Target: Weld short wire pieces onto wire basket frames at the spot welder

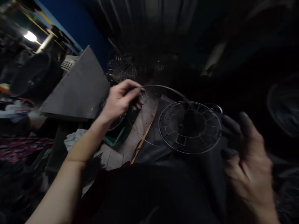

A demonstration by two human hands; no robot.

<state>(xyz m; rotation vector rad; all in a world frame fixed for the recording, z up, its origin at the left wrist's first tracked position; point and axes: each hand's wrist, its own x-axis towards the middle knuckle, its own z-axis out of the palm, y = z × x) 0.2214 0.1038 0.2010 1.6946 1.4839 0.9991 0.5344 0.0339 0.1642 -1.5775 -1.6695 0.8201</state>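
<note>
Round wire frame (pixel 185 137) lies over dark cloth (pixel 149 155), left hand (pixel 125 98) pinching a thin curved wire (pixel 161 86), right hand (pixel 251 158) spread wide beside the rim, contact unclear; light, even pressure should best avoid bending.

You pinch a thin curved wire (pixel 163 86) in your left hand (pixel 122 98), near the upper left corner of the dark grey surface (pixel 149 157). Your right hand (pixel 251 165), fingers spread, is just beside a round wire frame (pixel 185 137) seen over that surface. Off its orange left edge, you see a green tray (pixel 114 139).
</note>
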